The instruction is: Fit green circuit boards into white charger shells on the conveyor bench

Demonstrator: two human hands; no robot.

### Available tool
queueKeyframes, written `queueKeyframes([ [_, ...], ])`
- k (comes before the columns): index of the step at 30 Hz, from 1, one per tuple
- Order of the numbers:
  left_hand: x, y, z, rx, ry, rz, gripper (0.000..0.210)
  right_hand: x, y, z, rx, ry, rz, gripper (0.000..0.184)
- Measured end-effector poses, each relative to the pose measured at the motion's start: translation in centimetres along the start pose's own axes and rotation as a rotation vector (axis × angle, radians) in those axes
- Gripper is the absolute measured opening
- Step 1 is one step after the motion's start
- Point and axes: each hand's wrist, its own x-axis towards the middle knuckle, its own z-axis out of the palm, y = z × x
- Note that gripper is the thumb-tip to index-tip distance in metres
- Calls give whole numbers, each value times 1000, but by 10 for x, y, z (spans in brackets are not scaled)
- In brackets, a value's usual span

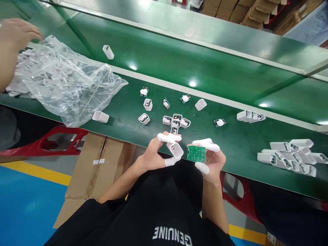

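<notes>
- Head view, lower middle: our left hand (153,155) grips a white casing (176,150) between thumb and fingers, its open mouth turned towards us, presumably so we can see inside.
- Just to its right, our right hand (215,160) pinches a green circuit board (196,154) between thumb and fingers near its edges, we judge to leave the dotted face uncovered.
- Both hands wear white finger covers (172,161), likely to keep skin off the parts.
- At centre, bunched casings (176,123) with boards inside touch one another, mouths up, perhaps for mutual support.
- At right, piled casings (294,157) lie together on the workbench (235,143), seemingly to save room.
- Upper left, a co-worker's hand (19,32) is beside a clear bag (74,75); we cannot tell whether they touch.
</notes>
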Motion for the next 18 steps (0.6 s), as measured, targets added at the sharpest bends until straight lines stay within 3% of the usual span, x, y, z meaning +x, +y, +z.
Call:
queueKeyframes([
  [3, 1, -7, 18, -45, 156, -3, 50, -4, -2, 5, -45, 72, 5, 44],
  [6, 4, -11, 34, 30, 225, 37, 47, -9, -3, 11, -107, 162, -5, 50],
  [9, 7, -11, 40, 58, 196, 76, 47, -12, -3, 16, -118, 177, 14, 55],
  [13, 8, -10, 39, 157, 85, 165, 68, -7, 1, 20, -135, 233, 172, 46],
  [16, 6, -8, 40, 189, 123, 199, 47, -1, 4, 20, -206, 186, 254, 32],
  [18, 2, -5, 44, 151, 182, 74, 29, 1, 4, 17, -342, 112, 247, 28],
])
